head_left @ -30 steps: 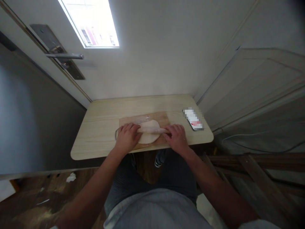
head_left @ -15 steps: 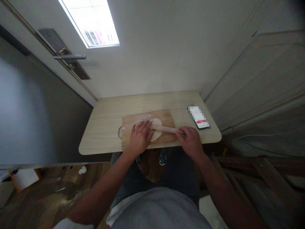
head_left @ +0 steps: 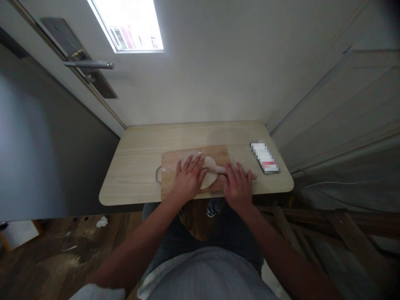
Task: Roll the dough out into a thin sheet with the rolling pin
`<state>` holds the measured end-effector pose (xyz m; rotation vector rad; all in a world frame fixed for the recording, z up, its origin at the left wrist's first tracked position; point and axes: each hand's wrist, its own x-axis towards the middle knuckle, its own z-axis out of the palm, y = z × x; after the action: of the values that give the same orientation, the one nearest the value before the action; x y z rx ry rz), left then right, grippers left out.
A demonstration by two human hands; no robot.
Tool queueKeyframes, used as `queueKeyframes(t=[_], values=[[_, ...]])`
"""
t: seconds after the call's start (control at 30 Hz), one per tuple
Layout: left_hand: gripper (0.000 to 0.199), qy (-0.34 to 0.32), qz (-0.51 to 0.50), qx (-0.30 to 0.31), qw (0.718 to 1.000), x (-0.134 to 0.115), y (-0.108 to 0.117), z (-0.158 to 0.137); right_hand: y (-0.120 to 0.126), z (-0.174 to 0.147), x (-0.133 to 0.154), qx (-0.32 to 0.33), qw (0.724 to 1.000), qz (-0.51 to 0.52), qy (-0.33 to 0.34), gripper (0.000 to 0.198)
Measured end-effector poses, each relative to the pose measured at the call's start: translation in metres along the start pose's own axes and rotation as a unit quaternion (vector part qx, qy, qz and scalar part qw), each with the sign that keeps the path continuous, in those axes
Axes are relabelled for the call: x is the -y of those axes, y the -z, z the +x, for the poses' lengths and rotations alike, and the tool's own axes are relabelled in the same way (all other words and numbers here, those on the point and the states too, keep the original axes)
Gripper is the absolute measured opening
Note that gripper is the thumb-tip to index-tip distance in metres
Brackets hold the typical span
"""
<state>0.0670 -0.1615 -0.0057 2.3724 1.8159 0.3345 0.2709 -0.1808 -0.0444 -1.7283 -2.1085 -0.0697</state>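
Door, pale [head_left: 203,91]: upright, beyond the fingertips of both hands.

Table, light wood grain, rounded corners [head_left: 134,166]: beneath all the fingers, reaching well out to either side of them.

Board, wooden [head_left: 170,158]: on the table, directly under the left fingers; its right edge lies near the right fingers.

Left hand [head_left: 186,177]: palm down, fingers extended and slightly apart, laid over the pin's left part, which they hide.

Right hand [head_left: 238,185]: palm down, fingers slightly spread across the pin; thumb on the near side.

Dough, flattened, rounded [head_left: 210,180]: on the board, just right of the left fingers, partly covered by them.

Rolling pin, floured [head_left: 221,170]: across the dough, between and under both sets of fingers; one end projects past the right fingers.

Phone, screen blurred [head_left: 265,158]: on the table, right of the right fingers, apart from them.

Ring handle, metal [head_left: 156,175]: at the board's edge, left of the left fingers.
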Motion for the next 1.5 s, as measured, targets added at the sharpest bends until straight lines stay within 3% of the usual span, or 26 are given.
queueKeyframes(t=[0.63,1.17,1.5], values=[[0.060,0.034,-0.002,0.024,0.999,0.006,-0.016,0.087,-0.012,0.077,-0.016,0.055,0.997,-0.035,-0.048,0.051],[0.057,0.017,-0.006,-0.002,1.000,0.001,-0.006,0.029,-0.007,0.029,-0.001,0.023,0.999,-0.035,-0.033,0.053],[0.062,0.029,0.005,0.010,1.000,0.006,-0.016,0.057,-0.009,0.056,-0.006,0.049,0.997,-0.039,-0.042,0.054]])
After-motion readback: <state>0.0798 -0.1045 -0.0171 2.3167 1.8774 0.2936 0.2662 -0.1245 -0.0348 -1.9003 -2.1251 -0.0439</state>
